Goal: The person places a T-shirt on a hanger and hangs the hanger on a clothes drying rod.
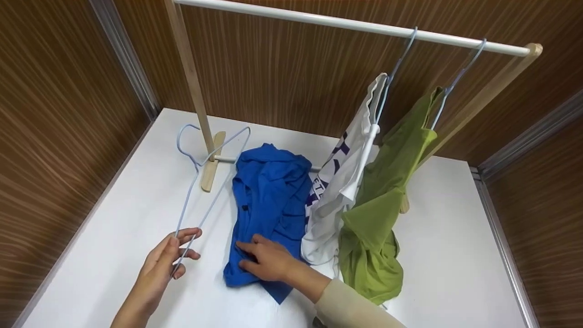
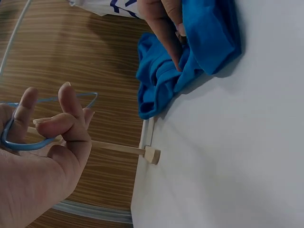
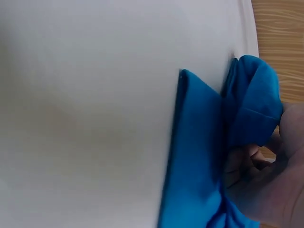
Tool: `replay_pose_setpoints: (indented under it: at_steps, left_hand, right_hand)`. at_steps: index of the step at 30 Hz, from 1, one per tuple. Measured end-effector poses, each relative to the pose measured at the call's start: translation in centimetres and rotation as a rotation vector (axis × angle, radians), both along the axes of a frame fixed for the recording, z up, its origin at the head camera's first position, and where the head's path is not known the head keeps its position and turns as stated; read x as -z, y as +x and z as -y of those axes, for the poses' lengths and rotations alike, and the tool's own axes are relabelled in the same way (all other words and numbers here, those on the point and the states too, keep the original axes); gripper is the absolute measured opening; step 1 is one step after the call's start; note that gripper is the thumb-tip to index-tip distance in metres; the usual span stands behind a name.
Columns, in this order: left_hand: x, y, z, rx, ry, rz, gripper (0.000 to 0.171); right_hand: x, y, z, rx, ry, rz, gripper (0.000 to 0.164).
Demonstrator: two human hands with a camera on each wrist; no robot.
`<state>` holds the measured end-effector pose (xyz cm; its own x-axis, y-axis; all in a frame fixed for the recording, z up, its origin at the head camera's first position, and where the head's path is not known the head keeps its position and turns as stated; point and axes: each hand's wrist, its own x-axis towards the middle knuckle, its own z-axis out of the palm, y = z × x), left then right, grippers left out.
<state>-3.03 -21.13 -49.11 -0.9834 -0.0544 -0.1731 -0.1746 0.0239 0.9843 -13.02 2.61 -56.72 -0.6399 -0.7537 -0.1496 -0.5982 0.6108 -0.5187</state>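
Note:
My left hand holds a light blue wire clothes hanger by its far end, with the wire running between thumb and fingers. The hanger's hook points away toward the rack. A blue shirt lies bunched lengthwise on the white tabletop. At its near end, my right hand pinches a fold of the cloth between thumb and fingers. The right wrist view shows this fold lifted off the surface, with some fingers tucked beneath it. In the left wrist view, the hanger's wire loops around the fingers.
A rack with a white rail and wooden legs stands at the back. On its right side hang a white printed garment and a green garment, both on blue hangers. Wood-grain panels enclose the white tabletop.

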Motion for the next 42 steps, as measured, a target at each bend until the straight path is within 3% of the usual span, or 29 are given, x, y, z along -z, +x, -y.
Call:
replay_pose_setpoints:
  at_steps: [3, 5, 9, 13, 17, 23, 32, 42]
  left_hand:
    - [0.2, 0.4, 0.2, 0.010, 0.021, -0.013, 0.044]
    - [0.3, 0.9, 0.4, 0.019, 0.029, -0.016, 0.045]
    - [0.5, 1.5, 1.0, 0.053, 0.020, -0.031, 0.046]
    - [0.7, 2.0, 1.6, 0.109, 0.004, -0.044, 0.046]
    - [0.8, 2.7, 1.9, 0.119, -0.004, 0.007, 0.046]
    - [0.9, 3.7, 2.4, 0.124, -0.029, 0.125, 0.043]
    - [1.2, 4.1, 2.6, 0.141, -0.022, 0.269, 0.047]
    - [1.5, 4.7, 3.2, 0.197, -0.046, 0.318, 0.050]
  right_hand:
    - [-0.5, -0.7, 0.4, 0.009, -0.042, -0.016, 0.050]
    - [-1.0, -1.6, 0.8, 0.044, -0.125, -0.061, 0.046]
    - [-1.7, -4.4, 1.4, 0.146, -0.295, -0.206, 0.036]
    - [-1.9, -7.4, 1.7, 0.223, -0.331, -0.301, 0.034]
    - [-1.2, -9.3, 1.7, 0.273, -0.291, -0.234, 0.049]
    - [0.5, -9.8, 1.2, 0.352, -0.177, -0.106, 0.066]
    - [1.1, -10.7, 0.7, 0.456, -0.178, -0.177, 0.042]
    - [1.9, -11.3, -0.4, 0.566, -0.401, -0.028, 0.016]
